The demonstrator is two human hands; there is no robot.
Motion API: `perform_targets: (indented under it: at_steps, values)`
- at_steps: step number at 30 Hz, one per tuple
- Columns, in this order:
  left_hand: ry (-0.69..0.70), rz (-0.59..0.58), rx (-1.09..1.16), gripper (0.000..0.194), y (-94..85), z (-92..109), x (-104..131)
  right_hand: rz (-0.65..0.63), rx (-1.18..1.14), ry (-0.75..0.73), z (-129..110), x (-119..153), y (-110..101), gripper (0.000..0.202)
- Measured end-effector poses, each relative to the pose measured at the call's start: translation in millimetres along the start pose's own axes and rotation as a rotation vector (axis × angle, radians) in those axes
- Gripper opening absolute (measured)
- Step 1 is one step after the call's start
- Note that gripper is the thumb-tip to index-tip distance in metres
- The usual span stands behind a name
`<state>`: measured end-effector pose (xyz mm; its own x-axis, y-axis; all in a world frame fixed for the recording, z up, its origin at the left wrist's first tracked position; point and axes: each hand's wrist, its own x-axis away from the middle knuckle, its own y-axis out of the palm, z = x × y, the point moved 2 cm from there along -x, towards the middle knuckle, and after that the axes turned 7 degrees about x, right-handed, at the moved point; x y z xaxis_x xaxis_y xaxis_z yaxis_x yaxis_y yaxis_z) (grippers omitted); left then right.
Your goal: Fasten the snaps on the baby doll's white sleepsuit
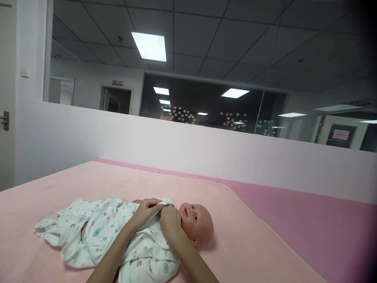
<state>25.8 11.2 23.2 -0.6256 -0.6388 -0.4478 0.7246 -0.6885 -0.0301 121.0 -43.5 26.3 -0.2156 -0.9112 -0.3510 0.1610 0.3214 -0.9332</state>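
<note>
2 hands meet at the collar (166, 201) of a printed baby outfit (101, 220) on a baby doll (203, 226), lying bottom centre with its head to the right. The left hand (150, 208) pinches the collar's edge; the right hand (171, 222) is curled closed, seemingly on the same fabric, fingertips hidden. The step looks like arranging the collar; that calls for small, gentle finger moves beside the chin. The pale pink sheet (247, 243) offers room right of the head, its edge curving toward the lower right; a white wall (73, 133) bounds the far side.
</note>
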Motion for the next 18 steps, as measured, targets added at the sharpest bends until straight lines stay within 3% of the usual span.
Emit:
perform_targets:
  at_steps: [5, 7, 9, 12, 15, 18]
  values:
    - [-0.024, 0.058, 0.038, 0.031, -2.6, -8.3, -2.1, 0.117, -0.051, 0.024, 8.2, 14.3, -3.8, 0.035]
    - [-0.024, 0.104, 0.049, 0.034, -4.8, -10.7, -3.6, 0.297, -0.162, -0.011, 17.5, 23.8, -8.4, 0.03]
    - [-0.028, 0.145, 0.05, 0.034, -6.3, -10.5, -4.1, 0.56, -0.305, -0.108, 30.1, 34.5, -14.8, 0.024]
    - [-0.044, 0.135, 0.03, 0.028, -5.4, -5.7, -2.9, 0.878, -0.514, -0.195, 52.6, 47.2, -23.4, 0.017]
    - [-0.064, 0.055, 0.003, 0.029, -3.0, -1.1, -0.9, 0.979, -0.802, 0.03, 71.5, 50.6, -27.9, 0.016]
    - [-0.07, 0.039, 0.058, 0.029, -3.7, 0.6, 0.5, 0.879, -1.089, 0.266, 74.5, 48.8, -26.4, 0.022]
